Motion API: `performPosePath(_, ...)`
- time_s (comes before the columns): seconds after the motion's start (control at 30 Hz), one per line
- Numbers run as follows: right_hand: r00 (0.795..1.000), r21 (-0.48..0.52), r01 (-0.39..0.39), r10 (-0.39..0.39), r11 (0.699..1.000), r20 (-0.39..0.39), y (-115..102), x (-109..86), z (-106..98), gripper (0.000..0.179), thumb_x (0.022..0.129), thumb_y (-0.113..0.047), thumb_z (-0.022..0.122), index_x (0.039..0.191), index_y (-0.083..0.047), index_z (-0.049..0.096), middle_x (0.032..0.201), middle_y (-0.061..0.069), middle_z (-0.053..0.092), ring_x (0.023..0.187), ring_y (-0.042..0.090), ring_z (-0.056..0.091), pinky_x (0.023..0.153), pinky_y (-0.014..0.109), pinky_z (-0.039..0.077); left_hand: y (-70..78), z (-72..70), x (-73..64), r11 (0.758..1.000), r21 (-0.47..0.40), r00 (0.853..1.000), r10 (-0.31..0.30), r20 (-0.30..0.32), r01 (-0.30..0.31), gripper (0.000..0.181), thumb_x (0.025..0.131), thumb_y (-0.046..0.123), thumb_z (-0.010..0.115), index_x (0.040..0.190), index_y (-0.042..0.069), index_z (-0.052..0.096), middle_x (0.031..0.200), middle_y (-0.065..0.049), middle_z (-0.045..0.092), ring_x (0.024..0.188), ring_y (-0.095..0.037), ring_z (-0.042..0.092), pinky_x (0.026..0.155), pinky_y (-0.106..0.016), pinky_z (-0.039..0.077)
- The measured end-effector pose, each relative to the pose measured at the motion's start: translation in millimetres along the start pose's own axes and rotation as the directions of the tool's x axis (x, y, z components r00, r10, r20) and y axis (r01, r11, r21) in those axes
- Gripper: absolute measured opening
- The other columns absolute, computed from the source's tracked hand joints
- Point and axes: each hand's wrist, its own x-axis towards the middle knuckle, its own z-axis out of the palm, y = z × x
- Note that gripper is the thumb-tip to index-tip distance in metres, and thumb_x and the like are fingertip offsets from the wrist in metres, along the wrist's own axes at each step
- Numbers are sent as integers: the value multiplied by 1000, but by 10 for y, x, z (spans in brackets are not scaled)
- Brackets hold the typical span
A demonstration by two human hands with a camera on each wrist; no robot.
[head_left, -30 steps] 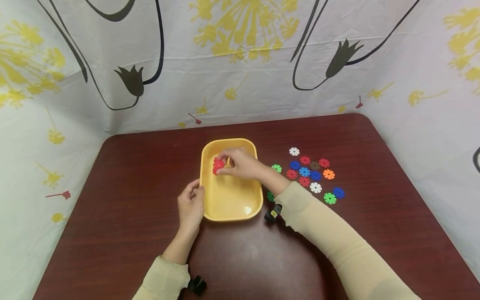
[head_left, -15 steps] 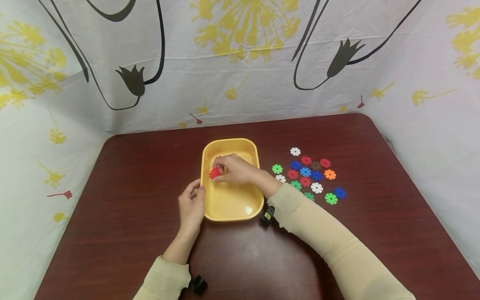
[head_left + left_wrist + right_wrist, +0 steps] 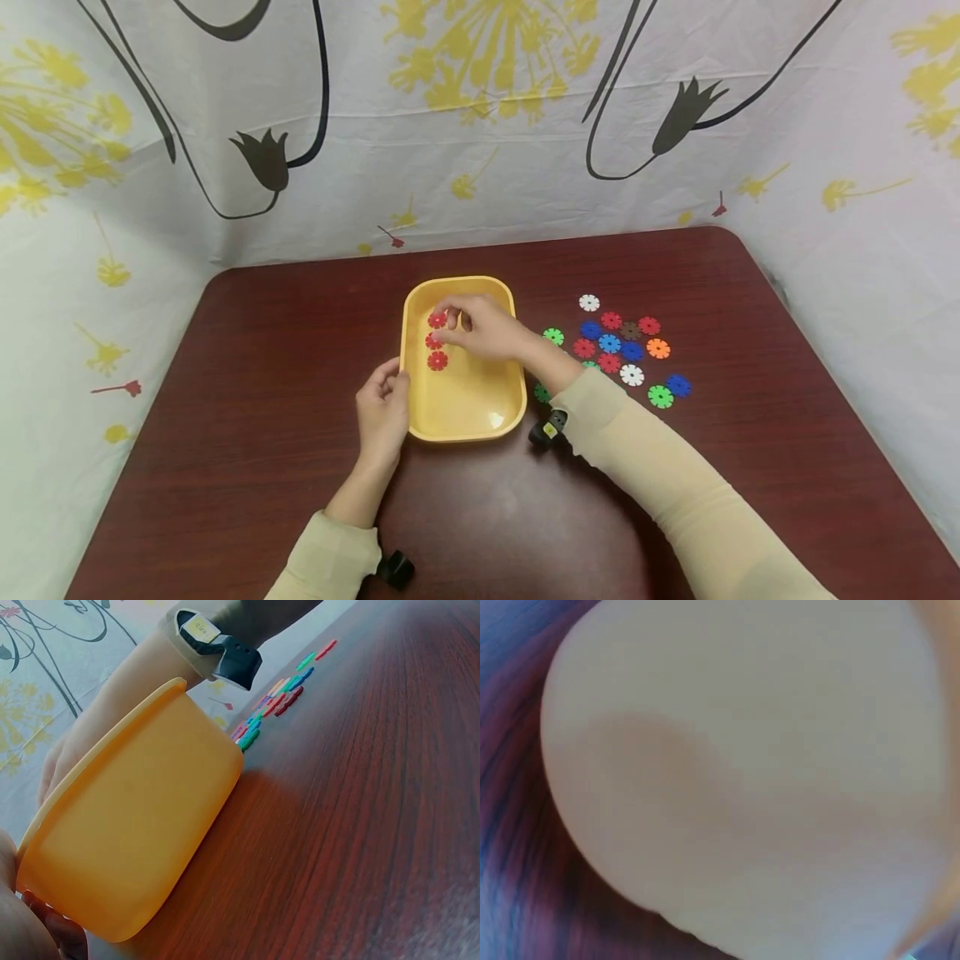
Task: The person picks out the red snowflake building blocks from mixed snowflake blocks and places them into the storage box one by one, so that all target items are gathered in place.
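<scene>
A yellow plastic tray (image 3: 468, 400) stands on the table. My left hand (image 3: 384, 417) grips its left rim, thumb on the rim; in the left wrist view only part of that hand (image 3: 26, 930) shows beside the tray wall (image 3: 142, 810). Three red notched discs lie in a column inside the tray: a far one (image 3: 437, 320), a middle one partly covered by my thumb, and a near one (image 3: 437, 361). My right hand (image 3: 483, 327) hovers over the two farther discs, thumb and forefinger apart, with nothing seen between them. A pale blurred shape fills most of the right wrist view.
Right of the tray lie several loose notched discs, among them a blue disc (image 3: 632, 351), an orange disc (image 3: 657, 348), a white disc (image 3: 588, 303) and a green disc (image 3: 661, 397). My right forearm partly hides some. A patterned cloth (image 3: 480, 192) hangs behind the table (image 3: 300, 333).
Half a second ago my right hand pinched a red disc low in the column. It has let go and moved slightly away from me, uncovering the near disc. My left hand stays put.
</scene>
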Motion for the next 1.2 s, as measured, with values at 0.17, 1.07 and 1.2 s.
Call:
performPosePath(0.17, 995, 32, 0, 4, 999, -96, 31, -79, -107, 23, 92, -17, 77, 110, -4, 70, 83, 1, 60, 64, 13, 50, 61, 26, 43, 5, 1, -1, 1000, 8, 1000, -20, -4, 21, 31, 100, 13, 57, 126, 0, 67, 76, -12, 56, 61, -9, 51, 54, -19, 45)
performPosePath(1.07, 978, 9, -57, 58, 998, -199, 294, -513, -480, 24, 95, -17, 73, 112, -1, 70, 82, 2, 60, 62, 17, 50, 57, 28, 41, 7, -10, -8, 999, 8, 999, -36, 3, 36, 31, 100, 13, 57, 127, 1, 67, 75, -8, 56, 62, -9, 52, 56, -20, 46)
performPosePath(1.2, 979, -3, -81, 79, 997, -189, 340, -570, -525, 27, 96, -19, 72, 114, 1, 69, 82, 2, 61, 64, 18, 51, 59, 28, 43, 9, -9, -5, 1000, 2, 1000, -30, 1, 30, 31, 99, 12, 57, 126, 0, 67, 74, -8, 55, 61, -7, 50, 56, -20, 46)
